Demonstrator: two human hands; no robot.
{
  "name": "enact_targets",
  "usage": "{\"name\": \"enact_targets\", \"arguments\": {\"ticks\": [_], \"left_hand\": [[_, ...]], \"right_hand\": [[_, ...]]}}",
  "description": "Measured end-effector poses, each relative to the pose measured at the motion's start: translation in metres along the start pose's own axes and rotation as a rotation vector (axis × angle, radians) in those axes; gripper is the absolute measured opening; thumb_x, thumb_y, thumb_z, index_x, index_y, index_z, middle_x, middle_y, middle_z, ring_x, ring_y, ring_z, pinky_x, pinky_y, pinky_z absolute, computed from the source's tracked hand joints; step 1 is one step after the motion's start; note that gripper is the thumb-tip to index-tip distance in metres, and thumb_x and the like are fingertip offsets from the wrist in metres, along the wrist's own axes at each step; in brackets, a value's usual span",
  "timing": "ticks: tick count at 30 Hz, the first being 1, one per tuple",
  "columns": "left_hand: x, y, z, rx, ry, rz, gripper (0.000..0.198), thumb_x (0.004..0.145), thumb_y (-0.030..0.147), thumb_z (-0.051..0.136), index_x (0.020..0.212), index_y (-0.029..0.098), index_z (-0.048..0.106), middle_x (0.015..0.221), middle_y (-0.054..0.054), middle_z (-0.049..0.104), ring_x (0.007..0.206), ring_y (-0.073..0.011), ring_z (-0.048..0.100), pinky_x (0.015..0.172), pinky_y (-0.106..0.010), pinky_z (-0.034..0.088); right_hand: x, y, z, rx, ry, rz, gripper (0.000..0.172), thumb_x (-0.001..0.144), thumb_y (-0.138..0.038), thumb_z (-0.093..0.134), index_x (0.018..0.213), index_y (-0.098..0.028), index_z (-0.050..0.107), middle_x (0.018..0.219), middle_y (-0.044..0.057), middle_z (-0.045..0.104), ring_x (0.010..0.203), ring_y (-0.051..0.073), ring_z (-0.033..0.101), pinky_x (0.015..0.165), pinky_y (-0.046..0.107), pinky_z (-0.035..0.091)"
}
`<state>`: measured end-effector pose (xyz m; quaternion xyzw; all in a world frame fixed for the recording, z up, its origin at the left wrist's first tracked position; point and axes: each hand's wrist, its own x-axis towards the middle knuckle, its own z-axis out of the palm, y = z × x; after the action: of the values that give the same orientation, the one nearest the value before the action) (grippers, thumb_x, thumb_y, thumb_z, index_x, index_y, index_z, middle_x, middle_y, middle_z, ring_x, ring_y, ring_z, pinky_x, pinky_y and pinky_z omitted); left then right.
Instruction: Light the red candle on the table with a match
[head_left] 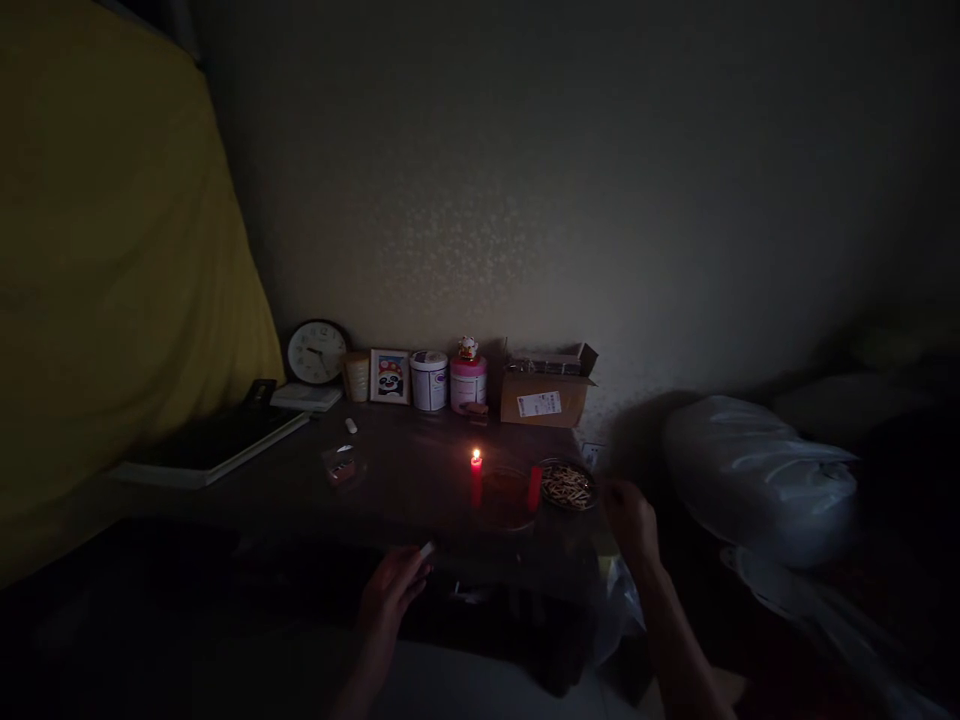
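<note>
My left hand (394, 585) is closed at the table's front edge, with a small pale object (427, 550) pinched at its fingertips; the dim light hides its kind. Off the table's right end, my right hand (631, 520) is closed, fingers pressed together, and what they hold cannot be made out. Beside it on the tabletop is a round dish (546, 503) full of short pale sticks (568, 487). A lit red candle (476, 468) stands upright near the middle. Between it and an unlit red candle (534, 489) lies a round, shallow see-through dish (508, 524).
Along the wall stand a clock (316, 352), a framed panda picture (390, 377), a white tin (430, 382), a pink tin (469, 384) bearing a figurine, and an open cardboard box (544, 400). A small clear packet (343, 468) lies left. White plastic bags (757, 475) lie right.
</note>
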<state>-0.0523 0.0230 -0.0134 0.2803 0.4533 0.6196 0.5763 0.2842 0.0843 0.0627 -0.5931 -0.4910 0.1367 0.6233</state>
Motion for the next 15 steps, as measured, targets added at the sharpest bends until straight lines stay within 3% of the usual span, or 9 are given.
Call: {"name": "enact_targets", "arguments": {"ticks": [8,15], "left_hand": [[-0.004,0.005,0.002,-0.024,-0.004,-0.056,0.049,0.047,0.040,0.078,0.086,0.015,0.062,0.094,-0.007,0.066,0.085,-0.0190,0.062,0.074,-0.025,0.048],[0.007,-0.002,-0.003,-0.035,0.015,-0.103,0.043,0.045,0.037,0.076,0.080,0.016,0.062,0.088,-0.008,0.068,0.080,-0.0221,0.063,0.072,-0.031,0.050]], "right_hand": [[0.018,0.026,0.021,-0.091,-0.085,0.013,0.034,0.060,-0.043,0.057,0.073,-0.013,0.068,0.068,0.007,0.067,0.063,0.021,0.059,0.056,0.029,0.042],[0.050,0.041,0.051,-0.200,-0.123,0.004,0.022,0.059,-0.035,0.059,0.069,-0.017,0.069,0.065,0.004,0.066,0.063,0.020,0.059,0.058,0.029,0.040]]}}
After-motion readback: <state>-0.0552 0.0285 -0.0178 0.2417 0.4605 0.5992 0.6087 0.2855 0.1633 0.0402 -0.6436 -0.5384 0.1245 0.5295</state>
